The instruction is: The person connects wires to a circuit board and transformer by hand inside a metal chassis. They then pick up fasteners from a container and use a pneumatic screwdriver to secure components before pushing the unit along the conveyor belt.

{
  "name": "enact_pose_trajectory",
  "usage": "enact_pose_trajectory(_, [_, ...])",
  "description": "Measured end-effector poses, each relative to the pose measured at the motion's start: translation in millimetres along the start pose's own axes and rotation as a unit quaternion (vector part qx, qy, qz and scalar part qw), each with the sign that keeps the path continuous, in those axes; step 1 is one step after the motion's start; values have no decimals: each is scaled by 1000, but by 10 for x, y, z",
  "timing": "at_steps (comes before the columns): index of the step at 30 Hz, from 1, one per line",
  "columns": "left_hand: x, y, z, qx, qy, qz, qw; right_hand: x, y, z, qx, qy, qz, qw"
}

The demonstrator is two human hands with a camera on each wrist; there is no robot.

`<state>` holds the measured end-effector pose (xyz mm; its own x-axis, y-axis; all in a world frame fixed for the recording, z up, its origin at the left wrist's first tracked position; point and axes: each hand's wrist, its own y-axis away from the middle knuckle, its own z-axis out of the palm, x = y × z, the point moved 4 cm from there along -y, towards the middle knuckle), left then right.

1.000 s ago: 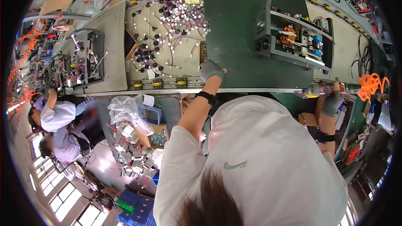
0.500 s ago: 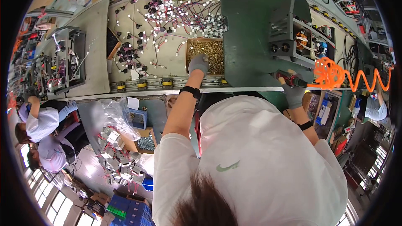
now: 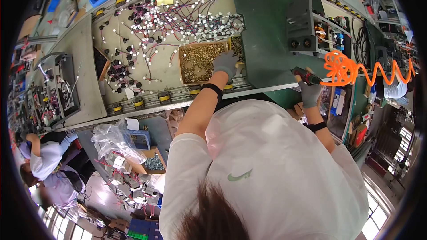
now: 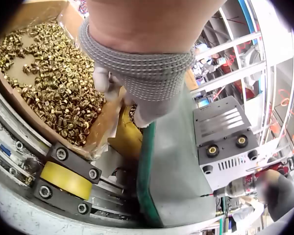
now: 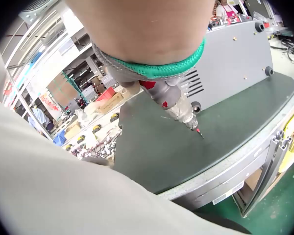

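Note:
My gloved left hand (image 3: 226,63) reaches to the right end of a cardboard box of brass-coloured screws (image 3: 195,60). In the left wrist view its fingers (image 4: 144,113) dip to a yellow bin (image 4: 126,134) beside that box. Darker small screws (image 3: 237,46) fill this bin. The fingertips are partly hidden, so I cannot tell whether they pinch a screw. My gloved right hand (image 3: 310,92) grips a red and silver air screwdriver (image 3: 306,76). Its bit points down at the green mat (image 5: 157,147) in the right wrist view, close to a grey metal housing (image 5: 235,63).
Wire leads with white connectors (image 3: 187,22) spread behind the screw box. An orange coiled hose (image 3: 344,69) runs right from the screwdriver. The open housing with circuit parts (image 3: 327,31) stands on the mat's right side. Yellow rollers (image 3: 164,96) line the table's front rail.
My left hand moves from the screw box's middle to its right end. The right hand brings the screwdriver from the far right to the mat's front edge. The head view shifts.

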<state>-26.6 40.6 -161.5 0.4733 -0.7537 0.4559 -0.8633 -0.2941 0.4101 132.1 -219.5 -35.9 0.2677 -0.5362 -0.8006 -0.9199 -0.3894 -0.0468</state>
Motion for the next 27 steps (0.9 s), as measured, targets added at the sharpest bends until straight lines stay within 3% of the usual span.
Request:
enact_pose_trajectory(2, [51, -26, 3, -11, -66, 13, 998, 87, -77, -46, 11, -77, 80, 994])
enact_pose_trajectory(6, [12, 43, -11, -11, -115, 47, 992, 132, -205, -200, 21, 8, 101, 995])
enact_pose_trajectory(11, [-135, 126, -101, -8, -129, 61, 990, 192, -270, -298, 0, -25, 114, 993])
enact_pose_trajectory(15, [-428, 273, -169, 9, -168, 27, 985, 293, -312, -348, 4, 9, 94, 996])
enact_pose_trajectory(20, [-803, 533, -368, 28, -234, 3, 972, 345, -323, -375, -25, -41, 108, 993])
enact_pose_trajectory(22, [-1024, 540, -384, -5, -272, -77, 959, 276, -324, -360, -38, -39, 92, 994])
enact_pose_trajectory(23, [-1115, 528, -328, -8, -276, -75, 958, 270, -308, -342, -35, -42, 95, 994])
enact_pose_trajectory(25, [-1120, 516, -352, 73, -243, -83, 964, 250, -295, -313, -39, -1, 82, 996])
enact_pose_trajectory(26, [-1118, 503, -308, 67, -161, -77, 982, 226, -283, -287, -39, -1, 84, 996])
enact_pose_trajectory(27, [-1028, 474, -289, 66, -162, -77, 982, 192, -259, -263, -34, -5, 85, 996])
